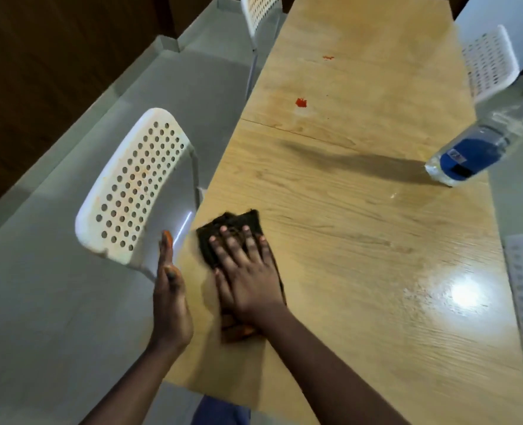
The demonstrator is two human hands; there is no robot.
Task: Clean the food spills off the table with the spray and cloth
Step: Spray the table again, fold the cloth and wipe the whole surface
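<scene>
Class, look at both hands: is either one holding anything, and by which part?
Neither grips anything. The right hand presses flat on the middle of the dark cloth; the left hand is open at the table edge.

grey tiled floor left of frame, dark wood wall upper left. white perforated chairs flank the light wood desk; lamp glare lower right.
</scene>
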